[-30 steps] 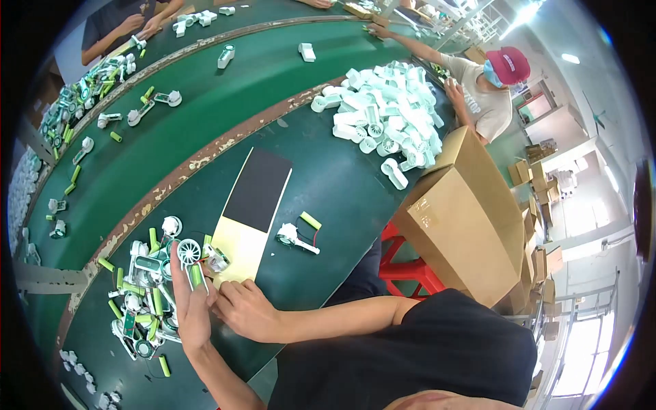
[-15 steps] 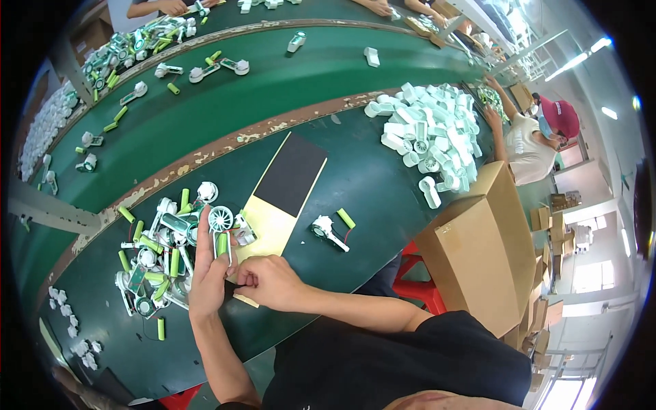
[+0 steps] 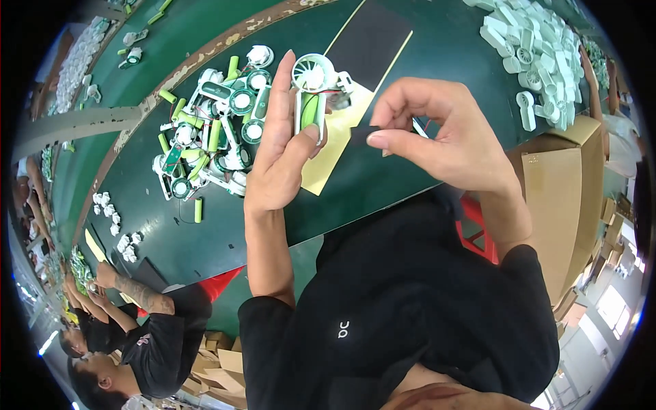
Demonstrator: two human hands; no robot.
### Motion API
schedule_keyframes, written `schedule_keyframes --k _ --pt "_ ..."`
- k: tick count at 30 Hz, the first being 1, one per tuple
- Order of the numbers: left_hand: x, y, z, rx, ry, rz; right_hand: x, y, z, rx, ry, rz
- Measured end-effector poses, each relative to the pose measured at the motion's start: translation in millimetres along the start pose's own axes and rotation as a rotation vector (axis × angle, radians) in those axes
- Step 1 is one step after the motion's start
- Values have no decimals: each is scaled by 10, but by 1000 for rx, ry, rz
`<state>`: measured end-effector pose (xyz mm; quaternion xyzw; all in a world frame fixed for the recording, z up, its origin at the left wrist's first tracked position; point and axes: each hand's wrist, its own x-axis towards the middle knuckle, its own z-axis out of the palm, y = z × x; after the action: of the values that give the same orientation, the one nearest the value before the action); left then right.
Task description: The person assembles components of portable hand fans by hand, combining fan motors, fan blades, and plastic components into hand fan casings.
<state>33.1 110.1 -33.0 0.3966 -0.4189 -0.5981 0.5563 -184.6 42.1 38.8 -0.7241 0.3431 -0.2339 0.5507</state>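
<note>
My left hand [image 3: 273,167] grips a white handheld fan housing [image 3: 313,72] upright, thumb pressed on its lower part. A green cylindrical battery [image 3: 309,108] lies inside the handle, and a small white part on red wires hangs at its right side. Facing it, my right hand [image 3: 454,133] pinches a small black strip [image 3: 362,135] between thumb and forefinger, a short way from the housing. Beneath both hands lies a yellow backing sheet [image 3: 320,171] with a large black patch [image 3: 380,41] at its far end. A piece behind my right fingers is mostly hidden.
Left of my hand is a heap of fan assemblies [image 3: 225,130] with green batteries and wires. White crumpled bits [image 3: 128,247] lie near the table's left end. Pale green housings [image 3: 536,51] are piled far right, beside a cardboard box [image 3: 560,198]. Co-workers [image 3: 160,335] sit at lower left.
My right hand has risen off the yellow sheet, now holding the black strip clear of it. The left hand still holds the fan housing. The whole view has swung.
</note>
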Motion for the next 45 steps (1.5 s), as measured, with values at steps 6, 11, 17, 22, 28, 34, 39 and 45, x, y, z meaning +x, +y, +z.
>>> schedule_keyframes --k 6,11,17,22,28,34,39,45 --pt "-20 -127 156 95 -107 47 76 -175 -123 -29 -94 86" --pt "-10 -159 238 186 -91 53 161 -221 -214 46 -135 157" --pt "32 -163 374 89 -142 21 271 -37 -267 -70 -165 188" --pt "56 -179 418 94 -137 27 362 -65 -376 -154 -264 244" --pt "67 -319 411 112 -84 -23 400 -93 -428 -215 -340 245" --pt "75 -294 536 31 19 -73 382 -21 -450 -106 -334 221" --pt "98 -410 466 139 -20 16 368 -52 -445 -296 -332 254" --pt "38 -363 492 357 -111 53 383 -48 -415 -372 -318 196"
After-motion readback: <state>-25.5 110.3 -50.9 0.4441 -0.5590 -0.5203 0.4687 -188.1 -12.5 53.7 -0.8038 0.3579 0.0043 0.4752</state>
